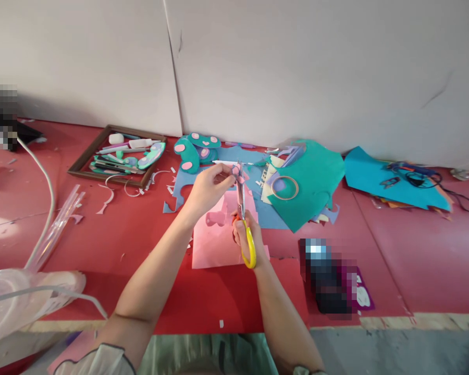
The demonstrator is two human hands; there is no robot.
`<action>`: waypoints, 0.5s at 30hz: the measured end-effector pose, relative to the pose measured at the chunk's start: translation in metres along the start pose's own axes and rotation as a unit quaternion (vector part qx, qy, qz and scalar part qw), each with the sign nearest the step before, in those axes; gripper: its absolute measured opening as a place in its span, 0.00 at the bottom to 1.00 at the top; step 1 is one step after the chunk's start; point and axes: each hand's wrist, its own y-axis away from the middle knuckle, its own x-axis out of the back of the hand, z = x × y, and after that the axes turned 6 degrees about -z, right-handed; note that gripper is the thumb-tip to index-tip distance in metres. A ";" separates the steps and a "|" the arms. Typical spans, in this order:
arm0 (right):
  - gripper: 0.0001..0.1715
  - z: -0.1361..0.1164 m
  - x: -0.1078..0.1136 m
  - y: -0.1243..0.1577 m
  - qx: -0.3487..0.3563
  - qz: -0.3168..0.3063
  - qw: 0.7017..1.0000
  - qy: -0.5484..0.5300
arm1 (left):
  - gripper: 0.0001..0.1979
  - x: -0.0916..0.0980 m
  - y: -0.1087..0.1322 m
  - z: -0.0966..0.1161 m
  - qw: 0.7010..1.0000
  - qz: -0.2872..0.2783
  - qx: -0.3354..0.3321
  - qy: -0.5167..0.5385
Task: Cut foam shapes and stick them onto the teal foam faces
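Note:
My left hand (208,188) pinches a small pink paper piece (237,173) above the red mat (148,239). My right hand (247,237) grips yellow-handled scissors (245,229), whose blades point up and meet the pink piece. Under both hands lies a pink paper sheet (214,234) with cut-outs in it. A blue sheet (234,182) lies just beyond it.
A wooden frame tray (82,164) with pens and paper shapes sits at back left. Teal paw shapes (193,151), a teal sheet (315,182) with a tape ring (285,187) and a blue sheet (379,174) with a glue gun line the wall. Clear plastic (11,297) lies at left.

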 end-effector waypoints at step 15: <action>0.19 0.001 0.000 -0.001 0.001 0.005 1.000 0.015 | 0.03 0.000 0.000 -0.001 1.000 0.004 -0.007 0.011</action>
